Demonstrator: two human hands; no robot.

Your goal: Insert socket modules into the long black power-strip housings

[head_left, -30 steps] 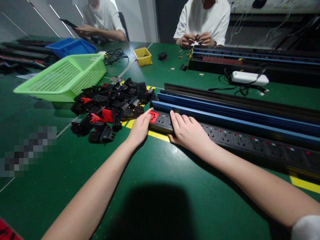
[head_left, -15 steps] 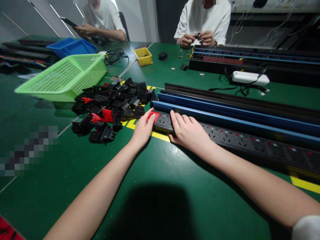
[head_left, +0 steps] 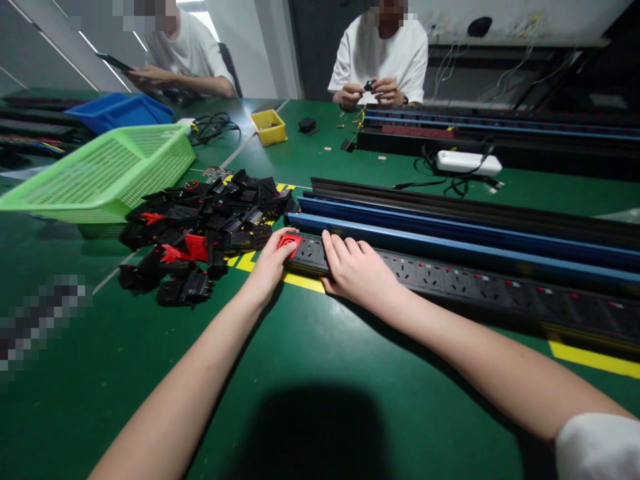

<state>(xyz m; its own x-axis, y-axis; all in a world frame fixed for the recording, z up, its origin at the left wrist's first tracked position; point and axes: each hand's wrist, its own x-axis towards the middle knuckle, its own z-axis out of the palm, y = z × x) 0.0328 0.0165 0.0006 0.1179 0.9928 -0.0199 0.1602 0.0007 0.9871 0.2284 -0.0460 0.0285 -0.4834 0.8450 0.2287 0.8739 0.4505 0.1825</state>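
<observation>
A long black power strip with several sockets and small red lights lies across the green table. At its left end is a red socket module, partly covered by the thumb of my left hand. That hand is closed round the end, fingers mostly hidden on the far side. Just to the right, my right hand grips the strip from above, fingers over the top and thumb on the near side. Right behind the strip run blue metal rails, parallel to it.
Loose black and red socket modules are heaped to the left, beside a green basket. Farther back are a blue bin, a yellow box and a white power adapter with cables. Two people in white shirts sit across the table.
The view has turned slightly, so the whole scene appears farther left and a little lower. Both hands keep their places on the power strip.
</observation>
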